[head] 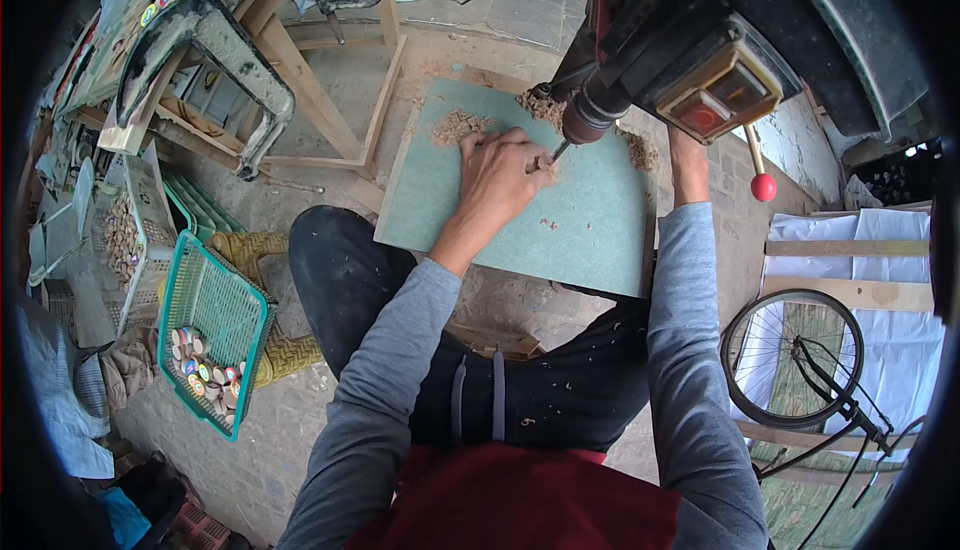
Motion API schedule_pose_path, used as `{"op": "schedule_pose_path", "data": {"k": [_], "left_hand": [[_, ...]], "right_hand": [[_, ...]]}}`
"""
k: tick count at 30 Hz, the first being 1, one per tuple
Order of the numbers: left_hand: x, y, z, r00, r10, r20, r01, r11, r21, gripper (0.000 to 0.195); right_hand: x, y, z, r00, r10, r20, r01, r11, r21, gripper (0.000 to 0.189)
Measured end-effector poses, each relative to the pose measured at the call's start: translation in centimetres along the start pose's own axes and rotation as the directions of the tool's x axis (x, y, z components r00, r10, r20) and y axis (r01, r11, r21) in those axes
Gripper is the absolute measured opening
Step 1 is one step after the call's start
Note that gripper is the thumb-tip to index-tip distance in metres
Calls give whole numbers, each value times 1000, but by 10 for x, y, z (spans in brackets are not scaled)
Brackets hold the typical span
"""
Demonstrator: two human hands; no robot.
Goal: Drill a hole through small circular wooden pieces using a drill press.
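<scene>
My left hand [501,173] rests on a green board [570,227]. Its fingers pinch a small wooden piece [548,174], mostly covered by the fingertips. The drill bit [559,150] comes down at a slant to this piece, held in the chuck [589,116] of a drill press. Of my right hand only the wrist [688,164] shows, beside the press; the fingers are hidden behind the switch box [720,100]. Wood shavings [459,127] lie in heaps on the board, close to my left hand and around the chuck.
A red-knobbed lever [763,187] juts out right of the switch box. On the left, a C-clamp [262,92] grips a wooden bench. A green plastic basket [259,310] holds several wooden discs [206,377] with coloured faces. A bicycle wheel [793,359] is at right.
</scene>
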State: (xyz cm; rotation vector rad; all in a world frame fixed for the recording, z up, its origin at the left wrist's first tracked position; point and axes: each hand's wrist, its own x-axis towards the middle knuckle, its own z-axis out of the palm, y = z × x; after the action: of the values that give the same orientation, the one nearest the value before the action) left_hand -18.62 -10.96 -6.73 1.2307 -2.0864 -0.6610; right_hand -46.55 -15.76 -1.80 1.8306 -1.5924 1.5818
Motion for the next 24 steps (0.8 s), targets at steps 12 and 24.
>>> {"op": "schedule_pose_path", "data": {"k": [12, 24], "left_hand": [[-6, -1, -2, 999, 17, -30, -18, 1000, -13, 24], [-1, 4, -1, 1000, 22, -8, -22, 1000, -7, 26]], "right_hand": [[-11, 50, 8, 999, 32, -1, -32, 982, -188, 17], [4, 0, -20, 998, -61, 36, 62, 998, -16, 18]]}}
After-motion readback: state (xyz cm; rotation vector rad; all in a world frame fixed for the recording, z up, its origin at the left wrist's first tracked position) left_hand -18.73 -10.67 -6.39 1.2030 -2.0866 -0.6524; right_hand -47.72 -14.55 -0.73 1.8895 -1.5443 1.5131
